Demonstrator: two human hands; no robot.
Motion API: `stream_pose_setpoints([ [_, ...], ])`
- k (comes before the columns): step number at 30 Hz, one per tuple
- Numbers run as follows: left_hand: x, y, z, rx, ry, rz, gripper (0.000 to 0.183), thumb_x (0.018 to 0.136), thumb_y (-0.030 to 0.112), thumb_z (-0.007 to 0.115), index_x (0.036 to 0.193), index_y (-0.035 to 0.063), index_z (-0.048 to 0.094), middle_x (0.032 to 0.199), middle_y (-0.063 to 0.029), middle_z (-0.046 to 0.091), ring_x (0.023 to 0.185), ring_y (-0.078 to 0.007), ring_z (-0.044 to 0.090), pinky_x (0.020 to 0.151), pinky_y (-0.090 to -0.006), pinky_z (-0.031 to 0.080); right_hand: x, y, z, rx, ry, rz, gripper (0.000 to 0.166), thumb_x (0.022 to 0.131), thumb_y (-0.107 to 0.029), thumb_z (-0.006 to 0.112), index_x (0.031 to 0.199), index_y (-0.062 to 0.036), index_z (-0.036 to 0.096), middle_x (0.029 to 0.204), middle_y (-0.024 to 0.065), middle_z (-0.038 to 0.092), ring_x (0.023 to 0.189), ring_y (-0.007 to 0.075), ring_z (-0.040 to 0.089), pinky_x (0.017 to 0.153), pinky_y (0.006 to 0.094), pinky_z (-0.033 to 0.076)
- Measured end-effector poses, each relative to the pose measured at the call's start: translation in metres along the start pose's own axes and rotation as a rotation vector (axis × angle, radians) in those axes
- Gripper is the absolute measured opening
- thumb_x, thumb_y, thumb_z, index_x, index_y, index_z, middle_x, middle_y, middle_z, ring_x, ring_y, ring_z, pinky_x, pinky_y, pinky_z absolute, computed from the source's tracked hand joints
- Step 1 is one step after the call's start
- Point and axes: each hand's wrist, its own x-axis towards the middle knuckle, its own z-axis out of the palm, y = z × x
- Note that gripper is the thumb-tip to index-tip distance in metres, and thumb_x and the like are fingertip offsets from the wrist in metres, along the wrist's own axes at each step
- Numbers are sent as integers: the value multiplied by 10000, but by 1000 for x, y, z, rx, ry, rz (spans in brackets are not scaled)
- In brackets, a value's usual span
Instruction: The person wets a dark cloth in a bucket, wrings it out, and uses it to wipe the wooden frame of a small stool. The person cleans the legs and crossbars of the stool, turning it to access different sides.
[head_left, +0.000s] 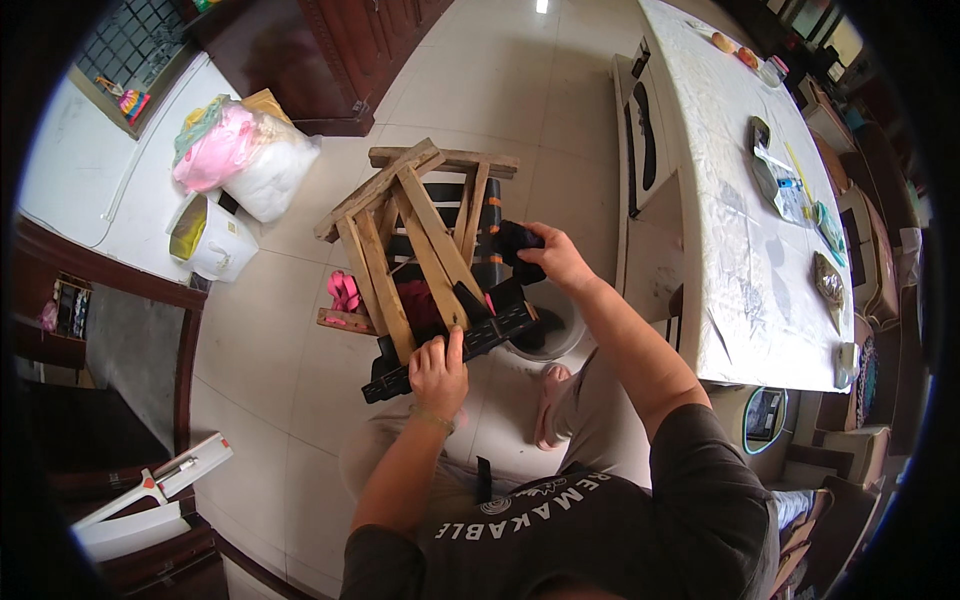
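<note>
Before me on the tiled floor stands a folding wooden frame (431, 240) with black straps (495, 330) wound round its near bar and more black bands across its far part. My left hand (439, 375) rests on the strapped near bar, fingers over its edge. In my right hand (551, 255) is a dark bundle (520, 247), perhaps cloth or rolled strap, held beside the frame's right side. Pink ribbon (343, 291) lies at the frame's left, by a low wooden bar. Under my right forearm sits a clear round tub (562, 341) with something black inside.
A long table with a white cover (720, 225) runs along the right, with small items on it. At the upper left are plastic bags (255, 161) and a white bucket (225, 251). A squeegee-like tool (161, 484) lies lower left. My slippered foot (553, 405) is near the tub.
</note>
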Motion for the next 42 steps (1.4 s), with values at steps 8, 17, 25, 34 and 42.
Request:
stream_pose_setpoints([
  [8, -9, 8, 16, 24, -219, 35, 650, 699, 61, 634, 1330, 109, 483, 938, -80, 493, 866, -262, 515, 744, -376, 411, -7, 28, 42, -427, 143, -131, 529, 685, -99, 725, 1190, -18, 590, 1064, 218, 577, 1028, 393, 574, 909, 398, 471],
  [17, 0, 8, 11, 36, -379, -50, 779, 660, 70, 671, 1397, 117, 423, 894, -72, 476, 879, -251, 510, 740, -373, 408, -30, 65, 73, -734, 35, -65, 538, 837, -266, 633, 1275, 13, 495, 1161, 275, 535, 1048, 423, 561, 921, 438, 467],
  [25, 8, 5, 14, -42, -350, -18, 734, 686, 58, 651, 1388, 93, 442, 840, -47, 476, 829, -223, 517, 692, -343, 415, -9, 68, 83, -692, 190, -56, 414, 759, -106, 677, 1146, 3, 581, 1080, 250, 595, 1012, 419, 575, 894, 435, 472],
  [34, 11, 6, 13, -36, -408, -37, 768, 706, 120, 696, 1414, 97, 400, 870, -53, 484, 847, -226, 521, 717, -342, 429, 41, 42, 77, -536, 404, -208, 423, 767, -104, 704, 1157, 16, 593, 1015, 216, 642, 950, 372, 630, 845, 380, 495],
  [42, 20, 6, 10, -69, -472, -100, 944, 621, 330, 812, 1431, 124, 372, 894, -51, 506, 857, -219, 526, 734, -352, 444, 71, 21, 84, -479, 490, -370, 466, 786, -137, 693, 1207, -12, 536, 1135, 226, 530, 1002, 415, 556, 868, 428, 472],
])
